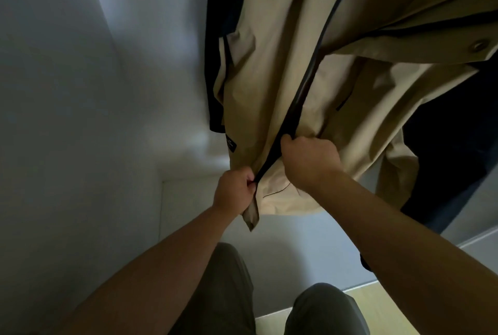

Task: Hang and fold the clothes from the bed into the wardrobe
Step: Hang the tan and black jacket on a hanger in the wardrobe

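While you are holding the beige coat (269, 70), which is hanging from above beside a white wall (107, 78) | your left hand (235, 189) is pinching its dark-trimmed front edge near the hem | your right hand (310, 159) is clenching that edge just higher | step: likely straightening the hung coat | next: calling for a gentle release

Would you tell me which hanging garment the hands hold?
The beige coat: left hand and right hand grip its trimmed edge; the dark garment hangs untouched.
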Demonstrator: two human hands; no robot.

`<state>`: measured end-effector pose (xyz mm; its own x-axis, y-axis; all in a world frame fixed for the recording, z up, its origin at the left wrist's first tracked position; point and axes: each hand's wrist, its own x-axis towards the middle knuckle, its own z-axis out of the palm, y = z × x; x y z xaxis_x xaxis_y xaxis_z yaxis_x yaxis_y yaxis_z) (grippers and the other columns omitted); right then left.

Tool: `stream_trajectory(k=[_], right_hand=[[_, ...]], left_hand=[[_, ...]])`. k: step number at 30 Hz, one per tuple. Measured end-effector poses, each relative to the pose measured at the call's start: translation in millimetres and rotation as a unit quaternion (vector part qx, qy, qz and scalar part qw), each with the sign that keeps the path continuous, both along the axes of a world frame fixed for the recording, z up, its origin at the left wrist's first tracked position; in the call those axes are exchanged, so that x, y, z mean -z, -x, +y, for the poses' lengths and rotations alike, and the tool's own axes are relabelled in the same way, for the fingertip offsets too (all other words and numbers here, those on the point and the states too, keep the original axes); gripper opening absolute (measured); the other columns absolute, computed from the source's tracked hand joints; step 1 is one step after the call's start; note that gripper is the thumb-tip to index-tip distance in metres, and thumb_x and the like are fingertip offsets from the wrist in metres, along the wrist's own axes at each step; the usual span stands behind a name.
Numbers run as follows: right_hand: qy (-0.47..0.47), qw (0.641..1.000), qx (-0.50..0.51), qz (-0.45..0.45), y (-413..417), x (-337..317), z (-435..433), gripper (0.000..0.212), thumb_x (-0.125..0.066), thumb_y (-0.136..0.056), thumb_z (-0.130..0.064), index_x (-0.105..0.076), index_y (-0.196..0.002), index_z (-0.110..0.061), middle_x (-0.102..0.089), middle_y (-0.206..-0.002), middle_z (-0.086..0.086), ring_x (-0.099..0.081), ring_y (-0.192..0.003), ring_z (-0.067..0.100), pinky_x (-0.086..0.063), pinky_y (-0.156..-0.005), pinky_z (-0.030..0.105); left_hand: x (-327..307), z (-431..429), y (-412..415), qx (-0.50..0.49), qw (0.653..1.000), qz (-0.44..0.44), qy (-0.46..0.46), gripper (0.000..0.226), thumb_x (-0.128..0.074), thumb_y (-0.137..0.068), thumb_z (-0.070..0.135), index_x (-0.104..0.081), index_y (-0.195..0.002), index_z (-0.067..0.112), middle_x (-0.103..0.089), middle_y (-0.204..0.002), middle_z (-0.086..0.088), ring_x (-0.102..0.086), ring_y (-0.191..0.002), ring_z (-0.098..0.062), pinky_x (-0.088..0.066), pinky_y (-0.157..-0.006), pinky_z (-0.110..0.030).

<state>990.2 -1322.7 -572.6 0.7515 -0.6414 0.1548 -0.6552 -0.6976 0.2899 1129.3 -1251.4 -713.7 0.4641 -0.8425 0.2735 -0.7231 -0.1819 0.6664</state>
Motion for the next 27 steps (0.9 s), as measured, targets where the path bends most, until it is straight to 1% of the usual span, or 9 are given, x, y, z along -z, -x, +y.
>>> stream_trajectory(k=[4, 7, 10, 14, 17, 20, 22, 24, 27], right_hand=[[0.174, 0.968, -0.178, -0.033, 30, 10, 4, 0.025, -0.046, -0.082, -0.014, -0.071, -0.088, -0.013, -0.061, -0.100, 0.011, -0.057, -0.093, 0.031, -0.041, -0.077, 0.039], [0.217, 0.946, -0.241, -0.030, 42, 8, 0, 0.035, -0.039, -0.091, -0.014, -0.074, -0.088, -0.011, -0.064, -0.121, 0.015, -0.055, -0.122, 0.035, -0.030, -0.104, 0.048], [0.242, 0.930, -0.273, -0.033, 43, 4, -7, 0.040, -0.034, -0.094, -0.009, -0.074, -0.089, -0.010, -0.068, -0.104, 0.012, -0.061, -0.110, 0.033, -0.026, -0.110, 0.048], [0.269, 0.909, -0.317, -0.038, 61, 19, -18, 0.026, -0.045, -0.097, -0.006, -0.069, -0.088, -0.009, -0.066, -0.092, 0.010, -0.062, -0.085, 0.029, -0.038, -0.106, 0.043], [0.222, 0.953, -0.208, 0.011, 77, 31, -18, 0.009, -0.068, -0.083, -0.013, -0.068, -0.093, -0.012, -0.065, -0.092, 0.009, -0.061, -0.084, 0.029, -0.049, -0.089, 0.040], [0.104, 0.994, -0.015, 0.034, 71, 32, -10, 0.041, -0.064, -0.084, -0.026, -0.057, -0.122, -0.013, -0.059, -0.112, 0.012, -0.057, -0.099, 0.032, -0.049, -0.088, 0.042], [0.036, 0.995, 0.063, -0.064, 60, 25, -8, 0.065, -0.055, -0.089, -0.031, -0.032, -0.147, -0.013, -0.051, -0.130, 0.015, -0.056, -0.111, 0.035, -0.049, -0.093, 0.045], [-0.062, 0.965, 0.133, -0.217, 50, 16, -9, 0.079, -0.054, -0.090, -0.030, -0.011, -0.155, -0.015, -0.040, -0.141, 0.015, -0.053, -0.119, 0.038, -0.049, -0.092, 0.046], [-0.183, 0.874, 0.206, -0.399, 40, 16, -7, 0.069, -0.054, -0.089, -0.030, -0.021, -0.147, -0.016, -0.035, -0.143, 0.013, -0.050, -0.122, 0.042, -0.049, -0.094, 0.050]], left_hand=[[1, -4, -4, -0.007, 1.000, 0.002, -0.007, 0.015, -0.069, -0.082, 0.006, -0.060, -0.072, 0.014, -0.063, -0.069, -0.005, -0.059, -0.066, -0.022, -0.053, -0.064, -0.037], [3, -6, -5, -0.012, 1.000, 0.008, -0.010, 0.014, -0.071, -0.084, 0.010, -0.061, -0.075, 0.014, -0.064, -0.071, -0.003, -0.060, -0.066, -0.018, -0.053, -0.065, -0.033], [7, -7, -7, -0.015, 1.000, 0.020, -0.011, 0.022, -0.073, -0.086, 0.016, -0.056, -0.072, 0.019, -0.061, -0.066, 0.002, -0.057, -0.061, -0.010, -0.045, -0.060, -0.023], [6, -7, -13, -0.022, 0.999, 0.036, -0.008, 0.031, -0.076, -0.085, 0.023, -0.051, -0.067, 0.024, -0.058, -0.062, 0.005, -0.056, -0.058, -0.009, -0.040, -0.055, -0.020], [4, -7, -15, -0.012, 0.999, 0.034, -0.002, 0.035, -0.077, -0.084, 0.027, -0.049, -0.065, 0.028, -0.059, -0.062, 0.004, -0.058, -0.060, -0.013, -0.043, -0.056, -0.023], [4, -8, -11, 0.005, 1.000, 0.018, -0.012, 0.033, -0.075, -0.087, 0.031, -0.049, -0.066, 0.029, -0.060, -0.063, 0.002, -0.059, -0.061, -0.014, -0.047, -0.058, -0.027], [5, -7, -10, 0.005, 1.000, 0.016, -0.016, 0.032, -0.073, -0.088, 0.033, -0.050, -0.067, 0.025, -0.060, -0.063, 0.001, -0.058, -0.061, -0.015, -0.049, -0.060, -0.032], [5, -6, -9, 0.003, 1.000, 0.019, -0.016, 0.030, -0.072, -0.089, 0.035, -0.053, -0.070, 0.023, -0.060, -0.064, 0.002, -0.059, -0.062, -0.014, -0.050, -0.061, -0.032], [5, -4, -6, 0.013, 1.000, 0.012, -0.012, 0.025, -0.072, -0.089, 0.036, -0.058, -0.076, 0.020, -0.063, -0.068, 0.002, -0.061, -0.064, -0.011, -0.053, -0.061, -0.030]])
